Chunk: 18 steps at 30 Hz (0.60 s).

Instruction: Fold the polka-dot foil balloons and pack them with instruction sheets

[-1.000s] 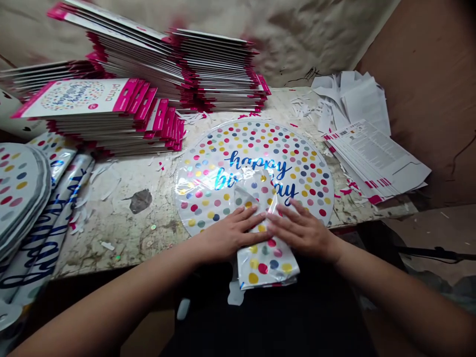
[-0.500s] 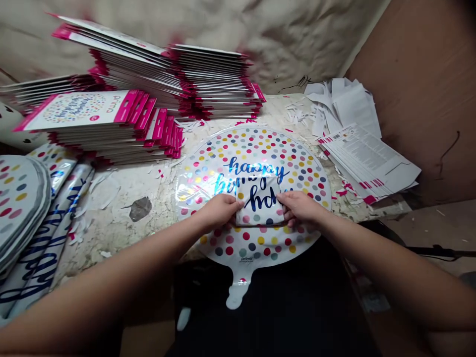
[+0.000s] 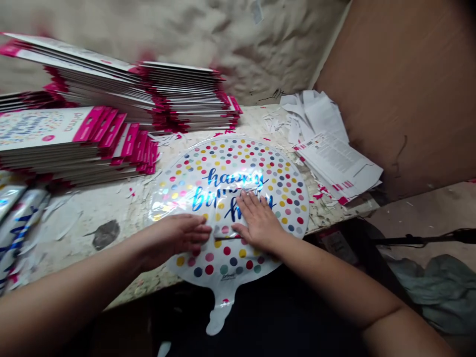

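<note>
A flat foil balloon (image 3: 238, 156) with coloured dots and blue "happy birthday" lettering lies in front of me, its tail hanging over the table's front edge. On its middle rests a folded foil balloon (image 3: 223, 230) with the same print, a small rectangle. My right hand (image 3: 258, 220) lies flat on the folded balloon, fingers spread, covering much of its right side. Just left of that packet, my left hand (image 3: 180, 235) is held open over the flat balloon, fingers stretched and holding nothing. Whether the left palm touches the foil I cannot tell.
Stacks of pink-and-white printed packages (image 3: 78, 144) stand along the back and left of the worn table (image 3: 122, 198). More folded foil (image 3: 22, 233) lies at the far left. Printed sheets (image 3: 342, 161) and paper scraps are at the right, beside a brown panel (image 3: 401, 84).
Both hands have let go of the folded balloon's sides. The right hand has moved onto its top and flattened; the left has drawn away leftward. The view has shifted right.
</note>
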Available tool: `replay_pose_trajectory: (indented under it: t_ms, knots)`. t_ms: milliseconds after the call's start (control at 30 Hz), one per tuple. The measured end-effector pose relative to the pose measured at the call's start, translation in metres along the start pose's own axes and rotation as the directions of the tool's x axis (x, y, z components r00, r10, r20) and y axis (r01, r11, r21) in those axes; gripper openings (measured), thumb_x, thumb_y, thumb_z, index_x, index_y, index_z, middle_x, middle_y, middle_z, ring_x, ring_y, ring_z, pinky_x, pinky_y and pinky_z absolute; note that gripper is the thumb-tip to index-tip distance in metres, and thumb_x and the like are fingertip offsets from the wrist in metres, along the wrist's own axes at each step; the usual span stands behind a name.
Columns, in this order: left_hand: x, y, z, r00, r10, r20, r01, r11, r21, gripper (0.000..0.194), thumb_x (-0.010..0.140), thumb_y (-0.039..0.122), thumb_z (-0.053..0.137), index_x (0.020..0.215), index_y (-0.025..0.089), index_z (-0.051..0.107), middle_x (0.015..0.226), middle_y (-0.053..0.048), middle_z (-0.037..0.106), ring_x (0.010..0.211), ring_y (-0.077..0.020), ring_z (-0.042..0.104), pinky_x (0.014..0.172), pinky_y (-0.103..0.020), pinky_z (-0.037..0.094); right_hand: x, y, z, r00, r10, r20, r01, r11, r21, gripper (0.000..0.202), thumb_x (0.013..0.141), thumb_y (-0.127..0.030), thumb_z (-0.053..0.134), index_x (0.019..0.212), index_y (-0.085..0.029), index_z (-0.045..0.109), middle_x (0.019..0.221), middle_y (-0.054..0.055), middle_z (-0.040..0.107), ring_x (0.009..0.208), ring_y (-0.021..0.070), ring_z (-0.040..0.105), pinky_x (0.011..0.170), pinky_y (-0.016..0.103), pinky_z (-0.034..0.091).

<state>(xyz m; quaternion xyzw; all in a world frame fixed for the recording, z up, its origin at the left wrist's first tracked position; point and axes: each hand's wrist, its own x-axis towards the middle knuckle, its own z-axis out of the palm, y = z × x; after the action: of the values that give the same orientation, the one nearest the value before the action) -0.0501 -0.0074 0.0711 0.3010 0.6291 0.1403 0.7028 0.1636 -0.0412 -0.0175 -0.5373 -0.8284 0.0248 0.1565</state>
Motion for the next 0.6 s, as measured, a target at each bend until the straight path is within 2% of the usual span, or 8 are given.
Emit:
replay_pose_trajectory:
  t_ms: [100,200,300,333,400,467,533,600]
  knots:
    - [0.005,-0.002,0.014,0.994,-0.089,0.070,0.086,0.995,0.052,0.030,0.064,0.038,0.073,0.076,0.015,0.057,0.068,-0.003,0.063,0.058,-0.0143,0.061,0.054,-0.026,0.050,0.001,-0.005,-0.002,1.000,0.024,0.009,-0.024,1.000,-0.020,0.063,0.089,-0.054,0.030,0.140,-0.018,0.030,0.145,0.009,0.030,0.134,0.0280,0.025,0.108,0.049,0.030]
    - [0.014,0.004,0.033,0.998,-0.041,0.041,0.032,0.980,0.194,0.030,0.062,0.035,0.075,0.069,0.015,0.053,0.048,0.006,0.049,0.039,-0.0060,0.043,0.038,-0.017,0.035,0.006,0.006,-0.014,0.999,-0.017,0.050,0.015,0.999,0.045,0.063,0.086,-0.057,0.033,0.142,-0.032,0.020,0.147,-0.003,0.028,0.135,0.0227,0.025,0.108,0.044,0.032]
    - [0.012,0.014,0.043,0.999,0.025,0.039,-0.029,0.993,0.112,0.025,0.061,0.022,0.072,0.078,0.016,0.055,0.059,0.002,0.058,0.050,-0.0088,0.053,0.048,-0.018,0.044,0.013,0.056,-0.042,0.994,0.107,-0.022,-0.107,0.994,0.016,0.064,0.085,-0.058,0.036,0.142,-0.037,0.016,0.150,-0.008,0.016,0.138,0.0211,0.017,0.111,0.041,0.024]
    - [0.009,0.017,0.044,0.997,0.053,0.059,-0.056,0.997,0.050,0.026,0.060,0.017,0.071,0.081,0.016,0.055,0.065,0.001,0.061,0.054,-0.0104,0.056,0.052,-0.021,0.047,0.015,0.080,-0.053,0.953,0.281,-0.114,-0.287,0.957,-0.037,0.064,0.086,-0.055,0.038,0.143,-0.034,0.018,0.151,-0.006,0.015,0.138,0.0225,0.013,0.111,0.043,0.019]
    - [0.000,0.018,0.039,0.987,0.134,0.092,-0.130,0.990,-0.045,0.030,0.059,0.011,0.067,0.086,0.016,0.055,0.069,0.000,0.062,0.053,-0.0113,0.057,0.052,-0.023,0.048,0.014,0.132,-0.073,0.863,0.473,-0.178,-0.488,0.872,-0.050,0.077,0.084,-0.052,0.045,0.145,-0.017,0.015,0.151,0.012,0.014,0.137,0.0343,0.009,0.106,0.059,0.014]
    - [-0.009,0.014,0.029,0.969,0.222,0.105,-0.214,0.973,-0.085,0.038,0.061,0.010,0.066,0.097,0.018,0.055,0.067,0.002,0.061,0.051,-0.0115,0.055,0.049,-0.023,0.047,0.007,0.177,-0.086,0.733,0.675,-0.087,-0.680,0.722,-0.126,0.090,0.075,-0.057,0.056,0.143,-0.010,0.020,0.147,0.021,0.020,0.135,0.0380,0.017,0.103,0.059,0.022]
    - [-0.017,0.007,0.016,0.948,0.269,0.167,-0.262,0.963,-0.068,0.049,0.067,0.016,0.068,0.113,0.023,0.051,0.073,0.001,0.063,0.059,-0.0149,0.060,0.054,-0.026,0.051,-0.004,0.206,-0.095,0.727,0.686,-0.001,-0.672,0.712,-0.202,0.077,0.077,-0.050,0.057,0.138,-0.009,0.034,0.142,0.022,0.031,0.131,0.0348,0.030,0.100,0.050,0.032]
    - [-0.023,-0.003,0.002,0.914,0.283,0.292,-0.294,0.956,-0.005,0.049,0.075,0.026,0.065,0.122,0.025,0.049,0.089,-0.004,0.066,0.074,-0.0207,0.064,0.065,-0.034,0.054,-0.015,0.213,-0.101,0.777,0.628,0.024,-0.611,0.764,-0.210,0.052,0.083,-0.042,0.050,0.128,-0.014,0.050,0.133,0.016,0.048,0.121,0.0299,0.046,0.095,0.042,0.040]
